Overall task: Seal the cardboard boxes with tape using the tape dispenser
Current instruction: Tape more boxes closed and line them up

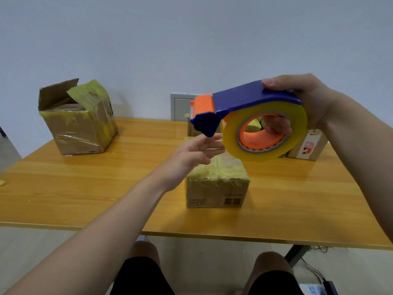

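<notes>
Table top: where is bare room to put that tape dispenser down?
Widest bare wood on the table is front left, between the open box, the middle box and the front edge. A smaller patch lies front right, before the labelled box. Back centre is crowded.

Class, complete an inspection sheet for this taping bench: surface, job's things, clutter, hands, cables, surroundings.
Surface: glossy wooden table.
Job's things: tape dispenser held in the air; open-flapped box left; taped box centre; third box right, partly hidden.
Clutter: tape scrap at the table's left edge.
Hands: right hand grips the tape dispenser; left hand open, reaching under its nose.
Cables: black cable on the floor, lower right.
Surroundings: pale wall, wall plate.
</notes>
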`<action>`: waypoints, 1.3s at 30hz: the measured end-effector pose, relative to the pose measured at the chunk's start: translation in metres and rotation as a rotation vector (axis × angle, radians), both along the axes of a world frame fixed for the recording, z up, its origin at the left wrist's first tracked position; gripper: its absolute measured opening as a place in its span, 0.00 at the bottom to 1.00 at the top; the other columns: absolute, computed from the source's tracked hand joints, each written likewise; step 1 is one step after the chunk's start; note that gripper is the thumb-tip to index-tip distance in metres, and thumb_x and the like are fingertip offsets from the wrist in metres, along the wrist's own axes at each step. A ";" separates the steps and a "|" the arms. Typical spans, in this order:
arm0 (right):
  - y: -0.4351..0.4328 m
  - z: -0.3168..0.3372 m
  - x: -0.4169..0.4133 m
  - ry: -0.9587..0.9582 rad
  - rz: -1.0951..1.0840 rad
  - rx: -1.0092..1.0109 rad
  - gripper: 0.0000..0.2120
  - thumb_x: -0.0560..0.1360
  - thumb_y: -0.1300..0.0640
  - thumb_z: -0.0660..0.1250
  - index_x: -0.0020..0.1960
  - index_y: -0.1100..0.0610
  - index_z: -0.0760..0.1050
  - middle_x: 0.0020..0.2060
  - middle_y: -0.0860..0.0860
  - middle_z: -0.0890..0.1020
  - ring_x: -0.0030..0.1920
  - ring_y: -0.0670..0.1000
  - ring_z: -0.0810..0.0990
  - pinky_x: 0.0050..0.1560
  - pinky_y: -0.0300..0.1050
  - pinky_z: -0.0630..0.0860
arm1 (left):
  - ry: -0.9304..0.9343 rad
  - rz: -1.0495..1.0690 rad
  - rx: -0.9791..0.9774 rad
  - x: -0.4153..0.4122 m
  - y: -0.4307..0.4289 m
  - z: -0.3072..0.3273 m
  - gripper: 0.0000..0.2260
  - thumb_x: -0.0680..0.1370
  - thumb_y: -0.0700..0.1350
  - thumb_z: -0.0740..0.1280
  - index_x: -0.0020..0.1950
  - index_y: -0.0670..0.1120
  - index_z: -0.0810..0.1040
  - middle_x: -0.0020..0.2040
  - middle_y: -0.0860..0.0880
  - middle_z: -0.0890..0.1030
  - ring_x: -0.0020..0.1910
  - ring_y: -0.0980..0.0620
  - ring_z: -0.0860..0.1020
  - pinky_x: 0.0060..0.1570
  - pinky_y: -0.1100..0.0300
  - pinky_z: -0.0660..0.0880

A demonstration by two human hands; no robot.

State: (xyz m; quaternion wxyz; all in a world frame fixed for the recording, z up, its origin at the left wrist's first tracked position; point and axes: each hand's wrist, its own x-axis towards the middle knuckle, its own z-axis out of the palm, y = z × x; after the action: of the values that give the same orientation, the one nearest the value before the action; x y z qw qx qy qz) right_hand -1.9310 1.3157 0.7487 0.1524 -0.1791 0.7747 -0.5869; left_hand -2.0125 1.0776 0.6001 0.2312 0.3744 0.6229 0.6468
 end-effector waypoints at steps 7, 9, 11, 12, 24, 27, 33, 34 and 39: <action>-0.012 -0.004 -0.011 0.064 0.039 -0.180 0.28 0.72 0.38 0.72 0.45 0.66 0.75 0.23 0.53 0.77 0.21 0.51 0.75 0.31 0.44 0.72 | -0.778 -0.458 0.374 0.037 0.044 0.003 0.26 0.81 0.45 0.56 0.79 0.40 0.66 0.79 0.33 0.67 0.76 0.30 0.68 0.77 0.36 0.63; -0.015 -0.009 -0.013 0.081 0.059 -0.216 0.30 0.72 0.38 0.72 0.50 0.66 0.72 0.22 0.53 0.77 0.21 0.51 0.75 0.33 0.47 0.69 | -0.824 -0.488 0.442 0.043 0.050 0.007 0.28 0.82 0.50 0.53 0.81 0.41 0.66 0.79 0.33 0.66 0.75 0.32 0.70 0.74 0.40 0.69; -0.017 -0.013 -0.015 0.094 0.069 -0.278 0.31 0.72 0.38 0.72 0.54 0.67 0.72 0.23 0.53 0.77 0.21 0.51 0.75 0.34 0.48 0.67 | -0.865 -0.433 0.514 0.045 0.051 0.010 0.26 0.81 0.50 0.54 0.76 0.40 0.71 0.76 0.34 0.71 0.68 0.35 0.77 0.66 0.45 0.77; -0.017 -0.015 -0.015 0.101 0.069 -0.309 0.32 0.73 0.38 0.71 0.57 0.67 0.72 0.23 0.53 0.77 0.22 0.51 0.75 0.34 0.48 0.68 | -0.884 -0.410 0.538 0.044 0.050 0.010 0.25 0.81 0.49 0.55 0.74 0.40 0.73 0.72 0.34 0.75 0.65 0.36 0.79 0.61 0.47 0.80; -0.014 -0.039 -0.017 0.133 -0.031 -0.452 0.30 0.73 0.37 0.71 0.59 0.63 0.75 0.24 0.50 0.78 0.24 0.49 0.78 0.40 0.47 0.70 | -1.026 -0.173 0.417 0.046 0.031 0.013 0.16 0.76 0.40 0.65 0.60 0.33 0.78 0.52 0.35 0.83 0.43 0.42 0.86 0.36 0.61 0.84; -0.016 -0.044 -0.018 0.146 -0.065 -0.492 0.26 0.74 0.38 0.68 0.56 0.60 0.79 0.25 0.50 0.79 0.24 0.49 0.78 0.39 0.47 0.71 | -1.074 -0.164 0.400 0.047 0.036 0.014 0.15 0.77 0.37 0.63 0.62 0.33 0.76 0.51 0.37 0.81 0.39 0.46 0.84 0.35 0.59 0.83; -0.028 -0.051 -0.018 0.127 -0.110 -0.616 0.25 0.78 0.40 0.57 0.49 0.56 0.85 0.25 0.49 0.80 0.25 0.47 0.79 0.39 0.43 0.72 | -1.123 -0.303 0.472 0.053 0.041 0.017 0.28 0.80 0.46 0.57 0.78 0.36 0.68 0.72 0.29 0.73 0.68 0.31 0.77 0.64 0.45 0.78; -0.030 -0.052 -0.018 0.116 -0.111 -0.642 0.26 0.79 0.40 0.56 0.48 0.57 0.85 0.25 0.50 0.80 0.25 0.48 0.79 0.38 0.43 0.73 | -1.138 -0.320 0.509 0.053 0.042 0.017 0.28 0.80 0.46 0.56 0.78 0.36 0.68 0.72 0.29 0.73 0.69 0.30 0.76 0.66 0.43 0.76; -0.034 -0.058 -0.016 0.052 -0.185 -0.716 0.26 0.78 0.38 0.57 0.46 0.60 0.82 0.25 0.51 0.79 0.26 0.48 0.79 0.39 0.43 0.75 | -1.178 -0.276 0.591 0.049 0.038 0.018 0.24 0.76 0.41 0.56 0.70 0.34 0.74 0.64 0.30 0.79 0.56 0.31 0.84 0.55 0.45 0.82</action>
State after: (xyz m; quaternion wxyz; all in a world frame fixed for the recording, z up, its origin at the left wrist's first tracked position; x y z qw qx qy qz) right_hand -1.9469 1.2822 0.6907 0.0066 -0.1650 0.5368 -0.8274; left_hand -1.9632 1.1157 0.6180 0.5007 0.0828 0.1362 0.8508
